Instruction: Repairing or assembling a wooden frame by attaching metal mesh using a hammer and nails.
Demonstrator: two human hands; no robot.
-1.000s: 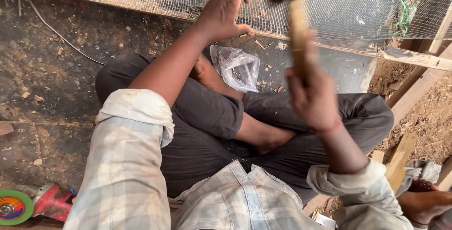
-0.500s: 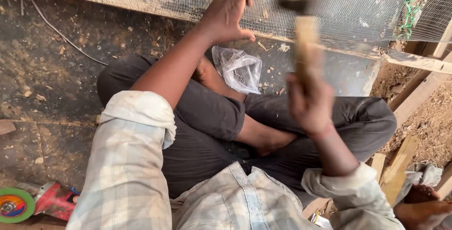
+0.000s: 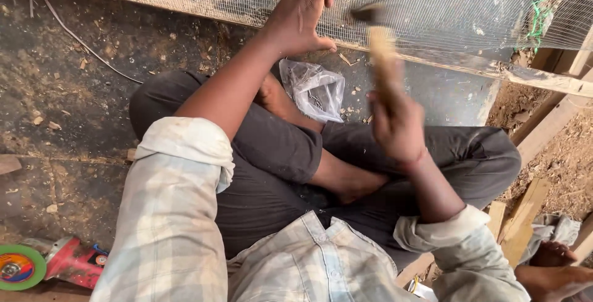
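My left hand (image 3: 301, 13) rests on the wire mesh (image 3: 445, 5) at the wooden frame rail (image 3: 531, 76), finger and thumb pinched together as if on something tiny that I cannot make out. My right hand (image 3: 395, 120) grips the wooden handle of a hammer (image 3: 377, 30), whose dark head is blurred just right of my left fingers, low over the mesh. I sit cross-legged on the ground in dark trousers. A clear plastic bag of nails (image 3: 314, 89) lies between my knees and the frame.
A red angle grinder with a green disc (image 3: 37, 266) lies at the lower left. Wood offcuts (image 3: 519, 222) and another person's bare foot (image 3: 553, 268) are at the lower right. Shavings and a thin wire (image 3: 80, 42) lie on the dark floor.
The hammer has swung down towards the mesh beside my left fingers, and its head is lower than before. My left hand has stayed in place.
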